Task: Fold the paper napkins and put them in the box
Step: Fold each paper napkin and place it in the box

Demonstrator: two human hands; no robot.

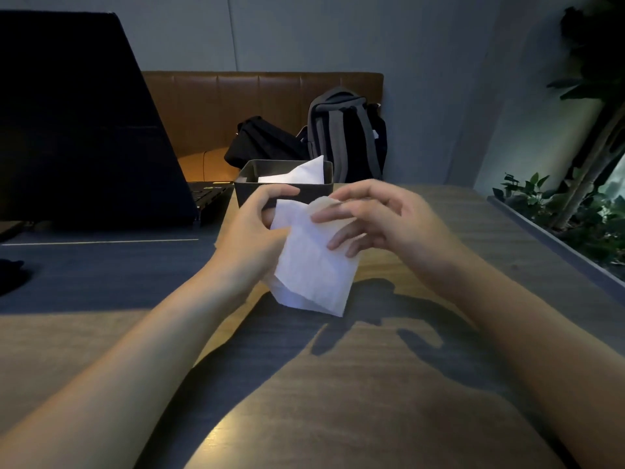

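Mid-fold: left hand [252,225] and right hand [365,214] both pinch one napkin [311,262] just before the box [284,189]; napkins inside [301,174] already.

No text, label, brand, number or sign can be read anywhere in this dim view; a small pale tag on the backpack [345,137] and a faint yellowish sticker on the laptop [84,130] are too small and blurred to make out
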